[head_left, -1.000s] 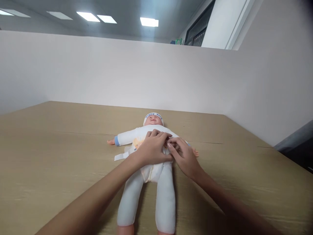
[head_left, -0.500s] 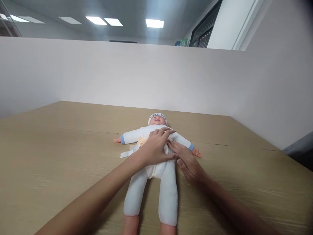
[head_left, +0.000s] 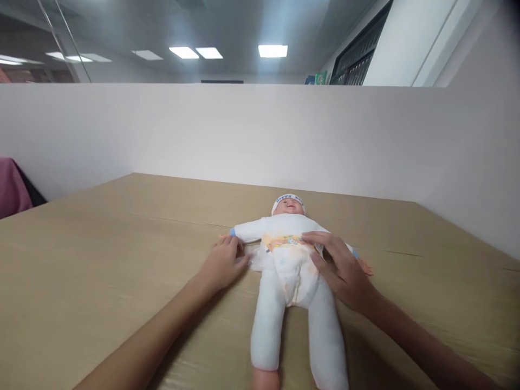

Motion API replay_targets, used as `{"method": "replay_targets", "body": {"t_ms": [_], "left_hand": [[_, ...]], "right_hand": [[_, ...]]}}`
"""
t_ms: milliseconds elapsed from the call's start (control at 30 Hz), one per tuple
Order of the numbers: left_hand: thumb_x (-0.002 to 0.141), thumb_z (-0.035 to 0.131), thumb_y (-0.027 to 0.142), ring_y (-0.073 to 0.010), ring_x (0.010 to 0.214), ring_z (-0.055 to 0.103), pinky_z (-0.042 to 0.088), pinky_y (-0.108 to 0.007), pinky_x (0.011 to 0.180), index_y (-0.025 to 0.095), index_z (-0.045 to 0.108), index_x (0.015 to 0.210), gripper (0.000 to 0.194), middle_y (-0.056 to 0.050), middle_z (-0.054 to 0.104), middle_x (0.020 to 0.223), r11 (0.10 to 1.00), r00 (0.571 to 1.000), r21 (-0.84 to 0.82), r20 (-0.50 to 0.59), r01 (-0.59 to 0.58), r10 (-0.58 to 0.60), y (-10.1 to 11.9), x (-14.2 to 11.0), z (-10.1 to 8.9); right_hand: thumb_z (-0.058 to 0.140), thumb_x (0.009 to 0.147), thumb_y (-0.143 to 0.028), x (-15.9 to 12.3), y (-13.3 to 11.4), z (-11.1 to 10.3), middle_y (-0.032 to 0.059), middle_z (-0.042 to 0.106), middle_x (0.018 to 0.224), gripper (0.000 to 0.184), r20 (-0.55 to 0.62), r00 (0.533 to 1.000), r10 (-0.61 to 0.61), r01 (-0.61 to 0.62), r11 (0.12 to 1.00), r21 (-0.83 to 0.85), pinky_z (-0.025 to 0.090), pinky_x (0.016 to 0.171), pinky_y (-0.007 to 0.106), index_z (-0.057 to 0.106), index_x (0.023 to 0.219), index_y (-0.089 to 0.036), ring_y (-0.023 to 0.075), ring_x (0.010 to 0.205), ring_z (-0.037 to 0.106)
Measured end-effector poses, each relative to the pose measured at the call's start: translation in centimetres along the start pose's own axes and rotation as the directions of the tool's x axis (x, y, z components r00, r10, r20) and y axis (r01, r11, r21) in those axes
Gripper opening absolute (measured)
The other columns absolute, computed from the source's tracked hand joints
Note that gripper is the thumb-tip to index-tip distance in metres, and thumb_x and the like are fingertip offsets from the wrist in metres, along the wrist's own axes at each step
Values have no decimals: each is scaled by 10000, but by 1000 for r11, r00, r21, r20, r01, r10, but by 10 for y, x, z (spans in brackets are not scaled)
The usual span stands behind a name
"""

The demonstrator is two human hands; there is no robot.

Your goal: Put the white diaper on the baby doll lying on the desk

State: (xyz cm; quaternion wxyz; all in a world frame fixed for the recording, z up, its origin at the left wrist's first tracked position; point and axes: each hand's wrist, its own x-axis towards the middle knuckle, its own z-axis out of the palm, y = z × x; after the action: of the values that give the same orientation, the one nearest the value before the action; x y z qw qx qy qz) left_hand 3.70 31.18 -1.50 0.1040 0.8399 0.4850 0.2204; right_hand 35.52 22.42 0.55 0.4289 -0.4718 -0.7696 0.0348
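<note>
A baby doll in a white suit with blue cuffs and a lettered cap lies on its back, feet towards me. Around its hips is a white diaper with an orange printed waistband. At the doll's side on my left, a pale side tab of the diaper sticks outwards. My left hand has its fingers closed at the outer end of that tab, which they partly hide. On the other side, my right hand rests with fingers apart on the diaper's front edge.
The doll lies on a wide tan tabletop with thin seams. A white low wall stands behind it. At the far left edge is a pink cloth-like thing.
My left hand has moved off the diaper's front, out to the side tab on my left. My right hand has shifted onto the diaper's front. The view has turned left.
</note>
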Motion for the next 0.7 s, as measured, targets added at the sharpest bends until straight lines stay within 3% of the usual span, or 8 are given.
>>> {"method": "replay_targets", "body": {"t_ms": [67, 133, 167, 267, 367, 500, 633, 700], "left_hand": [[994, 565, 485, -344, 1027, 660, 495, -470, 885, 215, 572, 961, 272, -138, 720, 1068, 999, 997, 25, 72, 33, -35, 3, 0, -2], [982, 575, 467, -334, 984, 663, 475, -450, 843, 221, 560, 931, 252, -130, 727, 1055, 998, 992, 23, 112, 62, -65, 6, -1, -3], [973, 585, 465, -326, 964, 663, 463, -436, 823, 224, 554, 920, 249, -122, 727, 1047, 997, 990, 10, 118, 73, -73, 6, -1, -4], [940, 622, 485, -294, 869, 646, 418, -389, 743, 235, 538, 876, 272, -85, 709, 947, 992, 988, -63, 114, 110, -102, 0, 0, -4], [940, 602, 498, -253, 781, 599, 371, -354, 691, 235, 547, 802, 302, -38, 648, 818, 966, 982, -215, 147, 145, -115, -7, 5, -3], [936, 598, 553, -180, 687, 465, 317, -316, 666, 225, 523, 699, 411, 30, 470, 685, 793, 979, -579, 169, 189, -110, -10, 11, 1], [925, 629, 571, -151, 680, 384, 301, -306, 683, 217, 473, 665, 466, 46, 425, 662, 638, 989, -756, 93, 147, -117, -6, 14, 3], [911, 647, 561, -155, 690, 387, 300, -305, 678, 218, 471, 655, 463, 39, 437, 656, 589, 989, -798, 66, 132, -132, -4, 15, 5]], "right_hand": [[525, 1117, -451, 33, -13, 6, 53, 717, 1434, 351, 140, 990, 21, -23, 1000, 8, 480, 1184, 521, 657, 1411, -313, 323, 1367, 626], [553, 1097, -486, 67, -23, 14, 41, 693, 1495, 407, 311, 950, 16, -12, 1000, -17, 443, 1212, 520, 651, 1453, -314, 321, 1414, 595], [550, 1093, -473, 82, -26, 19, 39, 716, 1463, 364, 402, 915, 16, 2, 999, -44, 435, 1207, 524, 702, 1380, -308, 325, 1420, 588], [601, 1039, -353, 111, -32, 34, 43, 818, 1180, 273, 557, 826, 80, -21, 994, -112, 491, 1076, 468, 755, 1256, -292, 311, 1248, 681], [642, 980, -247, 120, -35, 46, 15, 823, 976, 320, 551, 822, 141, -93, 989, -114, 506, 927, 393, 721, 1289, -270, 264, 1021, 736], [664, 948, -188, 118, -38, 49, 51, 820, 1115, 240, 482, 860, 167, -140, 986, -91, 504, 929, 372, 746, 1169, -232, 250, 1076, 733], [557, 979, -148, 116, -44, 42, 49, 801, 1162, 271, 467, 884, 14, -16, 1000, -1, 524, 944, 388, 753, 1141, -243, 236, 1066, 721], [493, 981, -121, 115, -46, 38, 31, 803, 1138, 342, 531, 839, -117, 106, 993, 52, 519, 960, 400, 780, 1102, -263, 232, 1045, 714]]}}
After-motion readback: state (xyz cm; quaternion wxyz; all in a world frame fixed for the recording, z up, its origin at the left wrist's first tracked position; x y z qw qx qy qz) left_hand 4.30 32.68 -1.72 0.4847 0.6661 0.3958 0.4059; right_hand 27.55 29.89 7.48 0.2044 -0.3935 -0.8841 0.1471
